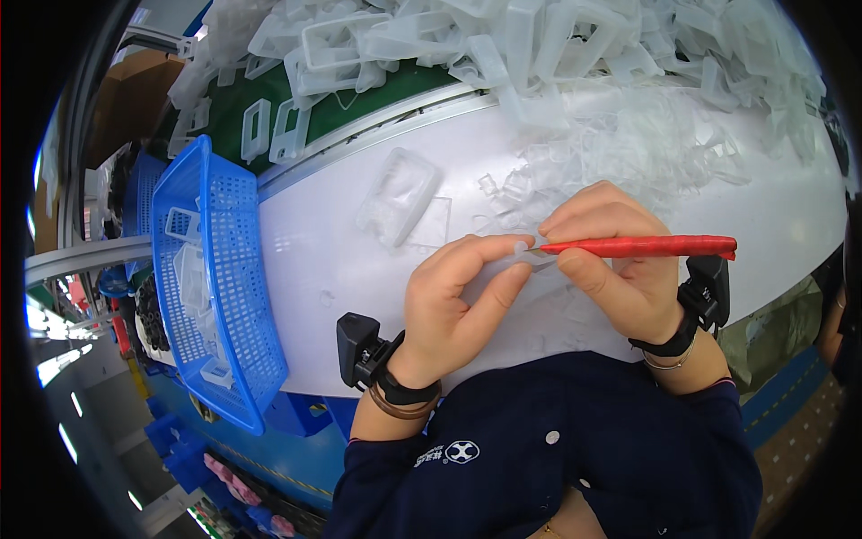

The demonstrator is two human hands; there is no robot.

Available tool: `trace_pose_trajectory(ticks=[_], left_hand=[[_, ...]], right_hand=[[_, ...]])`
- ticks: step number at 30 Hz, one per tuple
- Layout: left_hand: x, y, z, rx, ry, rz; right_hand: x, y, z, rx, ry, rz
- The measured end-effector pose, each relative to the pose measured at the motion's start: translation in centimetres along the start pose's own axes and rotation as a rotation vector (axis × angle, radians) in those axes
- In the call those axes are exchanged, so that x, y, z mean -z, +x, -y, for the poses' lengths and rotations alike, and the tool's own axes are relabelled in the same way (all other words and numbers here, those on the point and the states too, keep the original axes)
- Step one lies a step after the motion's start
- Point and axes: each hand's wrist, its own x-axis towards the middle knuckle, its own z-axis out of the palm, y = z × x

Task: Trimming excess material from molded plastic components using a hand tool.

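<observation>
The left hand [458, 301] pinches a small clear plastic piece [523, 258] between thumb and fingertips, its fingers curled closed around it. Touching that piece from the other side, the right hand [620, 269] grips a red-wrapped, stick-shaped hand tool [642, 246], fingers folded over the handle and the tool's tip meeting the piece where the two hands come together (the tip itself is too small to make out clearly). Both wrists wear black bands with small black devices [359, 349].

The hands work just above a white tabletop [332, 269]. A little beyond the left hand lies a clear rectangular plastic tray-like part [398, 193]. Beyond the right hand spreads a loose heap of thin clear plastic scraps [646, 144]. To the far left of the left hand stands a blue perforated plastic basket [211, 269] holding a few clear parts. Farthest off, a big pile of whitish translucent plastic frames [485, 40] covers a green surface [377, 94].
</observation>
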Motion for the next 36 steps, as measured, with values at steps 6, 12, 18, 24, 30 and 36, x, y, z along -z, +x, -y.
trace_pose_trajectory(ticks=[6,12,18,24,30,36], left_hand=[[0.1,0.0,-0.2,-0.001,0.073,0.024],[-0.1,-0.1,0.1,0.009,0.123,-0.037],[-0.3,-0.5,0.3,0.124,0.083,-0.058],[0.8,-0.3,-1.1,0.166,-0.177,0.017],[1.3,0.0,0.7,-0.056,-0.625,0.064],[-0.2,0.6,0.9,-0.27,0.048,-0.32]], right_hand=[[0.1,0.0,-0.1,0.023,-0.013,0.041],[-0.5,0.2,0.0,0.255,-0.321,0.077],[-0.8,-0.3,-0.9,0.545,-0.602,0.049],[1.4,0.8,-0.6,0.297,-0.624,-0.039],[3.5,0.5,-0.6,-0.538,0.681,0.171],[1.4,-0.2,0.7,-0.444,0.701,0.182]])
